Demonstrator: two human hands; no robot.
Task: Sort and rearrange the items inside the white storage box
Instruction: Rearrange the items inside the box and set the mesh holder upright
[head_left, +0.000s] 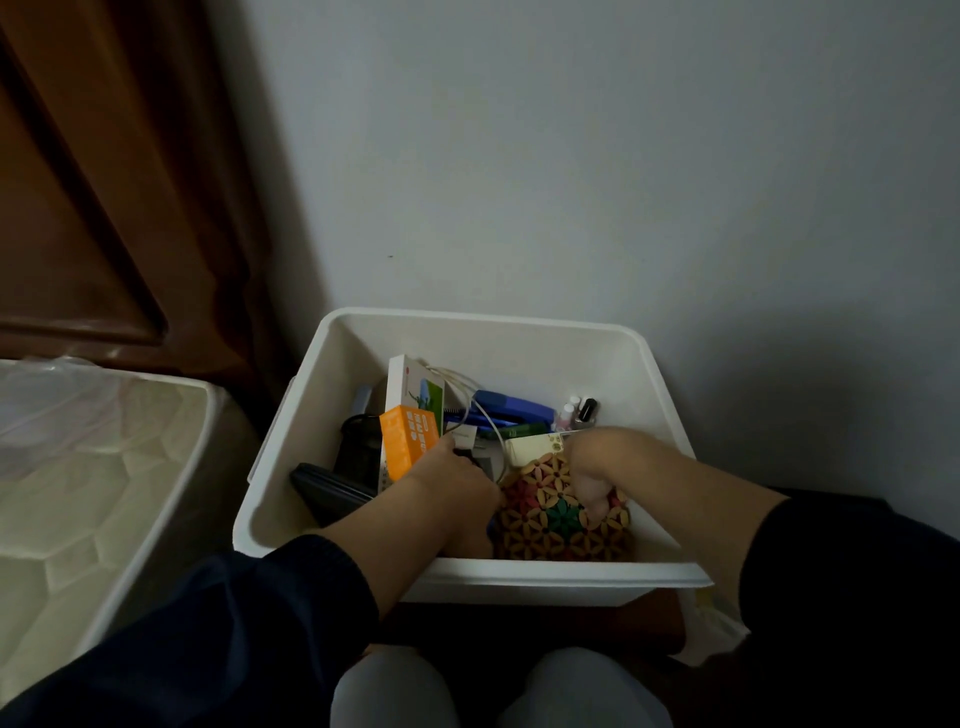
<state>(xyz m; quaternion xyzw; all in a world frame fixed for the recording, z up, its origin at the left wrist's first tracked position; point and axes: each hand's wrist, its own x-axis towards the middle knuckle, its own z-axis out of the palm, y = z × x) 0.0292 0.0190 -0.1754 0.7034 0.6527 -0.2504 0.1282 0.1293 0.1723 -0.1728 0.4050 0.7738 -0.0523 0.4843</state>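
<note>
The white storage box (483, 340) stands against the wall in front of me. Inside it are an orange carton (408, 441), a white carton with a green picture (415, 387), a blue stapler (514, 408), small nail polish bottles (577, 410), a green marker (525, 430), a white cable (485, 415), a black wallet (327, 493) and a cream packet (535, 447). A woven mat with a flower pattern (550, 527) leans at the front. My right hand (597, 462) grips the mat's top edge with curled fingers. My left hand (457, 483) reaches in beside the mat's left edge, its fingers hidden.
A plastic-wrapped mattress (78, 493) lies to the left, close to the box. A brown wooden door (78, 182) fills the upper left. A pale wall (623, 182) stands directly behind the box. My knees (395, 691) are below the box's front wall.
</note>
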